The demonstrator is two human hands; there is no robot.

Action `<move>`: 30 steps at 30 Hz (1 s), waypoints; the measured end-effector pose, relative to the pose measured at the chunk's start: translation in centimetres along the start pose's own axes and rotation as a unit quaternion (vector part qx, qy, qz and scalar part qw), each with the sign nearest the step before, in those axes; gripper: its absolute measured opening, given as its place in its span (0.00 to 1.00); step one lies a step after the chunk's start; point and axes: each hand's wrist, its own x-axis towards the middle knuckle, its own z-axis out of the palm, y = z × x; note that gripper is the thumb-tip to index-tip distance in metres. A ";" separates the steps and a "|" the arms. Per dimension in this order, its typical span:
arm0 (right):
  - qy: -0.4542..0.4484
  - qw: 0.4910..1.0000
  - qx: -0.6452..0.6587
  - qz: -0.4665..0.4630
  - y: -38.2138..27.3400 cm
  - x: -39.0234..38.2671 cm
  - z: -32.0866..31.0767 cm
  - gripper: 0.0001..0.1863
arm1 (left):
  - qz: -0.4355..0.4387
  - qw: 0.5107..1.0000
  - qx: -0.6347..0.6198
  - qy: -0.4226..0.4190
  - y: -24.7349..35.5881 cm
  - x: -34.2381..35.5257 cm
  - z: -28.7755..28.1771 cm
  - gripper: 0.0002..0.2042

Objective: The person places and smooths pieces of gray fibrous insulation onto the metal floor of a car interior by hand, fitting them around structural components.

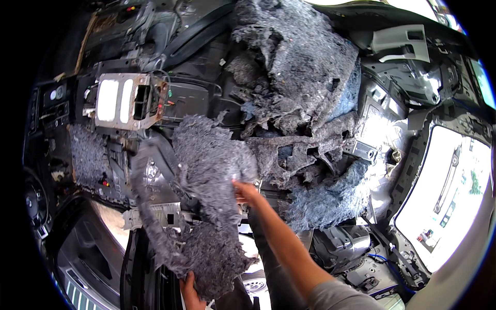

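My right hand (246, 192) grips the right edge of a large ragged piece of grey felt padding (206, 165) in the middle of the car interior. My left hand (192, 289), low in the picture, holds the lower lobe of the same piece. A long strip at the piece's left side looks smeared by motion. Just right of my right hand lie torn grey felt pieces (310, 139) and a bluish fibre pad (325, 201).
A rusty metal bracket (138, 99) with loose wires stands on the floor pan, left of a big felt sheet (294, 57). Another felt pad (88, 155) lies far left, near the steering wheel (35, 201). An open door (88, 258) is lower left; a window opening (439, 191) is right.
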 end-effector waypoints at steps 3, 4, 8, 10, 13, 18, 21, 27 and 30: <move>-0.130 0.987 0.085 -0.026 1.3 -0.6 1.9 0.21 | -0.028 0.994 0.097 0.048 -0.9 -0.2 -1.4 0.33; -0.181 0.980 0.084 -0.025 0.7 -1.4 1.9 0.17 | 0.070 0.983 0.169 -0.027 -3.4 0.5 -4.2 0.30; -0.167 0.986 -0.006 -0.011 -1.1 -5.5 1.1 0.47 | 0.177 0.924 0.332 -0.074 -4.3 -2.9 -0.9 0.20; -0.163 0.985 -0.017 0.047 0.2 -5.7 -0.6 0.60 | 0.165 0.924 0.326 -0.116 -6.3 -5.1 2.0 0.18; -0.105 0.988 0.102 0.047 0.4 -8.8 -0.5 0.54 | 0.153 0.933 0.294 -0.138 -7.6 -7.6 4.4 0.16; -0.121 0.961 0.247 0.031 -4.5 -21.3 -6.2 0.39 | -0.029 0.811 0.546 -0.210 -9.5 -12.8 6.6 0.15; 0.007 0.968 0.249 -0.006 -4.3 -29.5 -14.4 0.32 | -0.195 0.820 0.477 -0.249 -13.7 -12.4 5.0 0.15; 0.176 0.938 0.258 -0.149 4.8 -38.5 -31.4 0.27 | -0.206 0.673 0.530 -0.473 -24.3 -7.2 8.6 0.24; 0.263 0.962 0.049 -0.059 4.5 -37.8 -36.9 0.30 | -0.247 0.693 0.508 -0.448 -33.8 1.9 12.9 0.33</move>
